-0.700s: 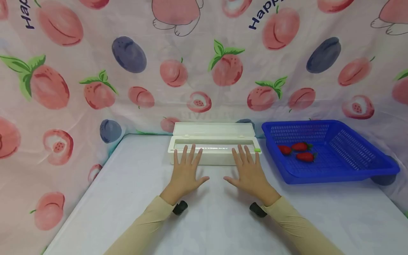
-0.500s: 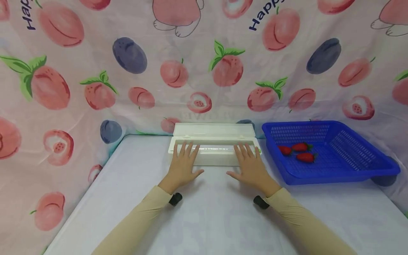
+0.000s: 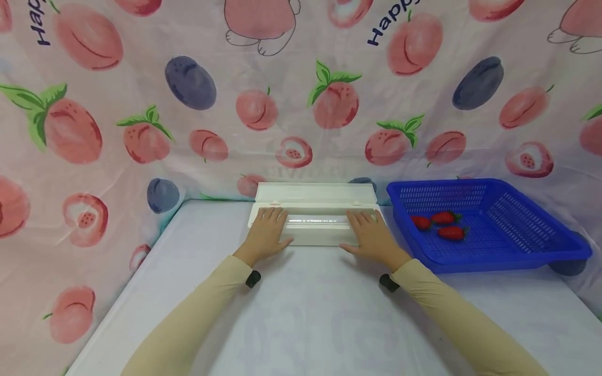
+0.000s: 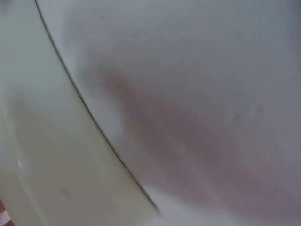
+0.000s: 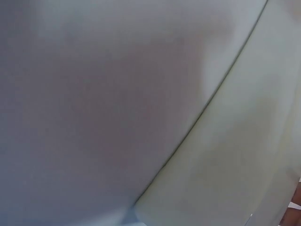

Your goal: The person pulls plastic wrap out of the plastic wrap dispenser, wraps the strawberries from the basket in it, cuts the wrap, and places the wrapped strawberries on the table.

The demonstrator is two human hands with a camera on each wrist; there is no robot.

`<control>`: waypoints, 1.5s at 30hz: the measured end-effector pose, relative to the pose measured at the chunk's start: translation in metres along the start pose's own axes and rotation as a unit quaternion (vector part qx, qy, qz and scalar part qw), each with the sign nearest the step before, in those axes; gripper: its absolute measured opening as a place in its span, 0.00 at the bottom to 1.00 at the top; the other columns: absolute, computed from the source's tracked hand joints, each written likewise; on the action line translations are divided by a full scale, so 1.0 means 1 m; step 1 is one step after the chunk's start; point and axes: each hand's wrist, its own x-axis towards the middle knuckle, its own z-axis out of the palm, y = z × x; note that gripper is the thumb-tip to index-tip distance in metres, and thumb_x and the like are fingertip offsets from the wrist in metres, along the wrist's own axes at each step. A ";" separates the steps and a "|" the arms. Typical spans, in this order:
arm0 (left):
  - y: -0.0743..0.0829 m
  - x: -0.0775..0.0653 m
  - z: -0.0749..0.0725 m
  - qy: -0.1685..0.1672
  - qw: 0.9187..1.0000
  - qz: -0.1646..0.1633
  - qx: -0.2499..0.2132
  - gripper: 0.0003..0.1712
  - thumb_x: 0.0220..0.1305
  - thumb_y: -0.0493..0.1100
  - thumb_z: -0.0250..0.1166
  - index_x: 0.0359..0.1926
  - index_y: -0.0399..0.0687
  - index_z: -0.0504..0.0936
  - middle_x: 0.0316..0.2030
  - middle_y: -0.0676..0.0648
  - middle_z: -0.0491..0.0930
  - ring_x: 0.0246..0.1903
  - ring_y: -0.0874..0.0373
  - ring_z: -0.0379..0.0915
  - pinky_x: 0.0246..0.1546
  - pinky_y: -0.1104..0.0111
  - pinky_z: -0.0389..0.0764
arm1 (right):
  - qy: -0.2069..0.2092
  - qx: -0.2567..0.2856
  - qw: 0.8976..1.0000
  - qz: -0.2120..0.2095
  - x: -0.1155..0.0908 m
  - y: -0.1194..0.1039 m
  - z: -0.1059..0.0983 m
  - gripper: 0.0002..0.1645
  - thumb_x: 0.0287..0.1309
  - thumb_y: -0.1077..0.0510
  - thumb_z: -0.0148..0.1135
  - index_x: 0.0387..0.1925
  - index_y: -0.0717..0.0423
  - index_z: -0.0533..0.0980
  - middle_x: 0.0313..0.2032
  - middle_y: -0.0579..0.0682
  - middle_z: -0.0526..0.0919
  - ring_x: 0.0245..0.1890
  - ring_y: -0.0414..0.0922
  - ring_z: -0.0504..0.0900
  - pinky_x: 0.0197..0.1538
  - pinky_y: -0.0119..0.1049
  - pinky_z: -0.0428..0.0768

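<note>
A white cling film dispenser point(image 3: 315, 237) stands at the back of the table, its clear lid point(image 3: 316, 192) raised. A roll of clear film point(image 3: 312, 219) shows in its long opening. My left hand point(image 3: 264, 233) grips the left end, fingers bent over the top and thumb by the front wall. At the other end my right hand point(image 3: 371, 234) holds the dispenser the same way. The undersides of the fingers are hidden. Both wrist views show the dispenser's pale front wall point(image 4: 61, 136) close up against the white tabletop, without the hands clearly in sight.
A blue plastic basket point(image 3: 494, 263) stands right of the dispenser, with red strawberries point(image 3: 452, 233) in its left part. Behind the white table point(image 3: 310, 313) hangs a fruit-printed cloth point(image 3: 291, 78), close to the raised lid.
Both hands have moved forward and slightly apart from spread fingers over the dispenser's front. Their fingers now bend over its two ends. The dispenser and basket stay in place.
</note>
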 end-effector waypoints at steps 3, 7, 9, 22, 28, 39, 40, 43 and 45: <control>0.000 0.001 0.001 0.005 1.000 0.004 -0.012 0.37 0.56 0.60 0.62 0.57 0.37 0.70 0.54 0.38 0.74 0.57 0.45 0.69 0.61 0.52 0.66 | -0.012 0.013 1.000 0.004 0.002 -0.001 0.000 0.52 0.52 0.31 0.56 0.66 0.63 0.61 0.58 0.62 0.74 0.59 0.58 0.72 0.64 0.62 0.61; 0.003 0.003 0.000 0.004 1.000 0.002 -0.025 0.37 0.56 0.61 0.62 0.55 0.36 0.71 0.52 0.38 0.75 0.54 0.43 0.71 0.58 0.52 0.69 | -0.016 0.024 1.000 0.007 0.005 -0.001 0.002 0.50 0.52 0.31 0.55 0.65 0.62 0.62 0.58 0.62 0.74 0.59 0.58 0.72 0.63 0.61 0.63; 0.004 0.003 0.000 -0.001 1.000 -0.002 -0.025 0.37 0.56 0.61 0.61 0.54 0.35 0.71 0.50 0.38 0.75 0.53 0.43 0.72 0.56 0.52 0.71 | -0.014 0.021 1.000 0.005 0.006 -0.001 0.004 0.48 0.53 0.31 0.55 0.64 0.61 0.64 0.58 0.61 0.75 0.59 0.58 0.72 0.62 0.61 0.64; 0.003 0.015 -0.010 -0.032 0.998 -0.024 -0.046 0.30 0.59 0.61 0.60 0.46 0.37 0.74 0.42 0.41 0.78 0.41 0.46 0.77 0.40 0.56 0.78 | 0.005 0.015 1.000 0.008 0.020 0.002 0.005 0.38 0.55 0.32 0.54 0.51 0.60 0.71 0.49 0.59 0.80 0.51 0.57 0.78 0.55 0.58 0.72; -0.003 0.023 -0.014 -0.077 0.992 -0.041 -0.092 0.30 0.62 0.61 0.56 0.47 0.38 0.74 0.43 0.40 0.80 0.40 0.46 0.78 0.40 0.55 0.79 | -0.025 0.030 0.999 0.022 0.030 0.005 0.006 0.35 0.58 0.32 0.50 0.49 0.58 0.72 0.50 0.58 0.80 0.52 0.57 0.77 0.54 0.57 0.72; -0.007 0.026 -0.014 -0.088 0.991 -0.043 -0.095 0.29 0.65 0.60 0.53 0.52 0.42 0.77 0.48 0.42 0.80 0.49 0.47 0.77 0.50 0.54 0.76 | -0.052 0.035 0.998 0.031 0.033 0.011 0.001 0.33 0.60 0.34 0.48 0.47 0.59 0.73 0.43 0.57 0.83 0.43 0.56 0.81 0.49 0.54 0.76; -0.006 0.024 -0.014 -0.082 0.992 -0.038 -0.091 0.28 0.65 0.60 0.53 0.51 0.42 0.78 0.48 0.42 0.80 0.49 0.47 0.76 0.50 0.53 0.76 | -0.054 0.035 0.997 0.034 0.031 0.011 0.000 0.34 0.60 0.34 0.48 0.49 0.59 0.73 0.46 0.58 0.82 0.45 0.56 0.81 0.50 0.55 0.75; -0.005 0.020 -0.013 -0.054 0.995 -0.019 -0.079 0.26 0.64 0.58 0.56 0.48 0.41 0.79 0.45 0.42 0.81 0.46 0.47 0.78 0.48 0.53 0.76 | -0.046 0.040 0.998 0.034 0.026 0.013 -0.003 0.34 0.59 0.35 0.51 0.49 0.59 0.75 0.48 0.59 0.81 0.48 0.57 0.80 0.52 0.56 0.74; -0.004 0.018 -0.014 -0.041 0.996 -0.016 -0.078 0.25 0.63 0.58 0.57 0.46 0.41 0.80 0.43 0.42 0.81 0.44 0.47 0.79 0.47 0.53 0.76 | -0.034 0.042 0.998 0.027 0.024 0.013 -0.006 0.32 0.58 0.36 0.53 0.48 0.60 0.75 0.47 0.59 0.81 0.48 0.57 0.80 0.52 0.55 0.74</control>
